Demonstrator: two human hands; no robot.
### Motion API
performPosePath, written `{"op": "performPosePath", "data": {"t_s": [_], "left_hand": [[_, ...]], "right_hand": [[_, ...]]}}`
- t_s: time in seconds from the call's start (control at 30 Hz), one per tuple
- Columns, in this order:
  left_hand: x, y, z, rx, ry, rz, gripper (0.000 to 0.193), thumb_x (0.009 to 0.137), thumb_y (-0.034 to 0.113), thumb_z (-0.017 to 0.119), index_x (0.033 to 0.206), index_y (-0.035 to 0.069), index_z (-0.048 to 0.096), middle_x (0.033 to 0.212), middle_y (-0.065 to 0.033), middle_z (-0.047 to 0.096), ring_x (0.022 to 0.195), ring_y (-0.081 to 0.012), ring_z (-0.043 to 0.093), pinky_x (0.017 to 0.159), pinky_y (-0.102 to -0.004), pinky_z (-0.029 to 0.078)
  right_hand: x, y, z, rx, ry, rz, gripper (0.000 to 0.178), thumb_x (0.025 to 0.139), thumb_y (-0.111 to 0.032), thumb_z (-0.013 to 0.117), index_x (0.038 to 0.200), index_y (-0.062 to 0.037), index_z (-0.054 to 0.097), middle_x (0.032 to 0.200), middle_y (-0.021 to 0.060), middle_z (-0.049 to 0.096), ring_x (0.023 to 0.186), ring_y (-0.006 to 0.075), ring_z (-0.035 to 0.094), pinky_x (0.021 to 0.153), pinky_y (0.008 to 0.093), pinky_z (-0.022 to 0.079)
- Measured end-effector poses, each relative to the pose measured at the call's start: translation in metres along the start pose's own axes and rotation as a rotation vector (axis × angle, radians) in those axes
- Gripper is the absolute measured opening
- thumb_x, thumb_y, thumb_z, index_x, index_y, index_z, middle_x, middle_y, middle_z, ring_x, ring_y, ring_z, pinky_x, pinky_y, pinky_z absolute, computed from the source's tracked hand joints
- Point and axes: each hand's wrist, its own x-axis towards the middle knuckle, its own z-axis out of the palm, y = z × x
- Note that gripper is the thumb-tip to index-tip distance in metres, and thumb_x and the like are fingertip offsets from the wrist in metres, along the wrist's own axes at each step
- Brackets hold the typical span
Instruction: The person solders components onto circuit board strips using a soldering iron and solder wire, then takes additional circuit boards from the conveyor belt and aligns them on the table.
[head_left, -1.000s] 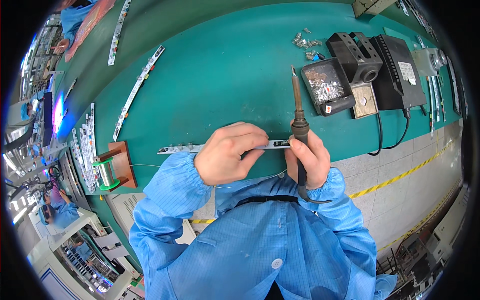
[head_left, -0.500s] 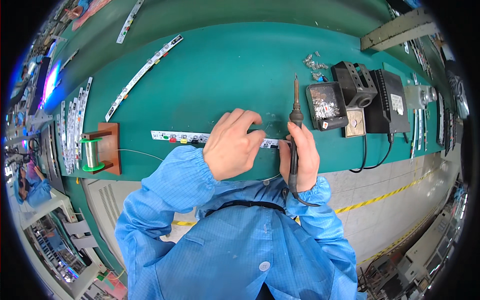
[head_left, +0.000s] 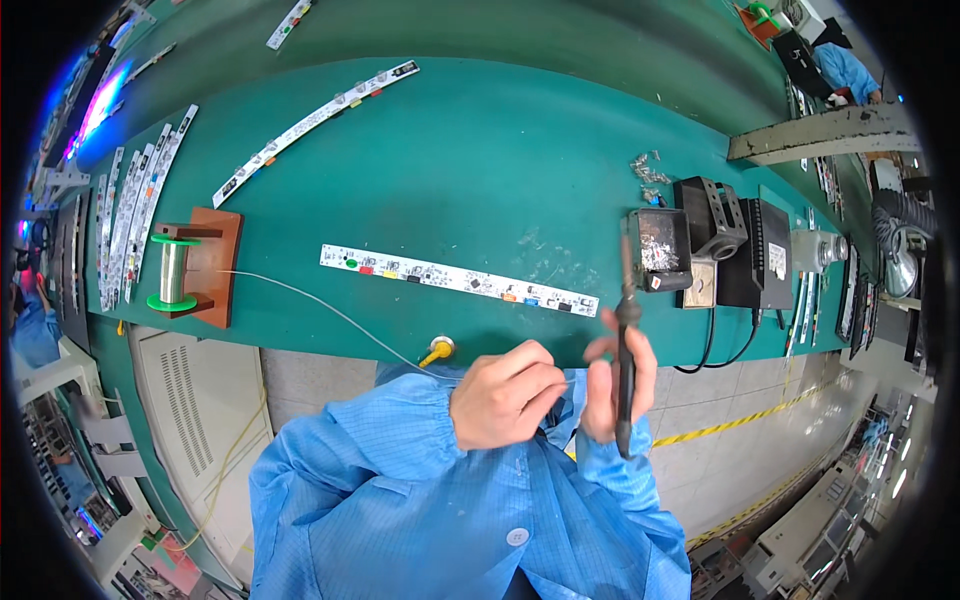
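The left hand [head_left: 507, 397] pinches the thin solder wire [head_left: 265, 277] with curled fingers; the right hand [head_left: 603, 402] is wrapped around the soldering iron [head_left: 627, 370] (its tip is blurred). Beyond them, the white circuit strip [head_left: 460, 281] lies flat on the green table [head_left: 480, 180].

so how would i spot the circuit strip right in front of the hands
On the green table, look between the brown spool stand at left and the black box at right. Near the front lies one white circuit strip. Unlike the strip behind it and the cluster far left, which slope up to the right, it slopes gently down to the right.
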Motion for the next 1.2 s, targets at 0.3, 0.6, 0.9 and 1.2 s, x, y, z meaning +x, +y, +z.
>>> {"op": "performPosePath", "data": {"t_s": [0.3, 0.6, 0.9, 1.2], "left_hand": [[-0.008, 0.010, -0.010, -0.314, 0.023, -0.267, 0.008, 0.079, -0.006, 0.065, 0.086, -0.001, 0.066, 0.082, -0.0074, 0.059, 0.062, -0.0103, 0.055, 0.050, -0.0240, 0.041], [-0.007, -0.004, -0.045, -0.102, 0.179, -0.397, 0.007, 0.080, -0.005, 0.065, 0.079, 0.000, 0.061, 0.083, -0.0054, 0.059, 0.054, -0.0045, 0.043, 0.045, -0.0207, 0.032], [0.006, 0.005, -0.024, -0.234, -0.008, -0.172, 0.011, 0.079, -0.007, 0.065, 0.088, -0.002, 0.063, 0.094, -0.0108, 0.063, 0.064, -0.0105, 0.057, 0.050, -0.0214, 0.043], [-0.001, -0.007, -0.029, -0.203, 0.207, -0.262, 0.006, 0.080, -0.008, 0.064, 0.082, -0.003, 0.061, 0.088, -0.0096, 0.063, 0.061, -0.0074, 0.054, 0.048, -0.0203, 0.039]], "right_hand": [[-0.006, -0.013, 0.004, 0.127, 0.013, 0.083, 0.051, 0.084, 0.006, 0.062, 0.130, -0.0057, 0.044, 0.114, 0.0316, 0.059, 0.068, 0.0123, 0.060, 0.061, 0.0256, 0.051], [0.000, 0.019, -0.045, -0.418, 0.153, -0.225, 0.035, 0.093, -0.013, 0.053, 0.125, -0.0001, 0.047, 0.111, 0.0242, 0.062, 0.092, 0.0264, 0.059, 0.083, 0.0396, 0.046], [0.009, -0.017, 0.013, 0.239, -0.035, 0.061, 0.048, 0.079, 0.010, 0.061, 0.123, -0.0060, 0.048, 0.092, 0.0180, 0.064, 0.100, 0.0326, 0.063, 0.083, 0.0394, 0.048], [0.034, -0.003, -0.011, 0.051, 0.068, 0.068, 0.042, 0.094, -0.019, 0.057, 0.131, -0.0046, 0.044, 0.108, 0.0234, 0.062, 0.074, 0.0196, 0.061, 0.068, 0.0338, 0.051]]}}
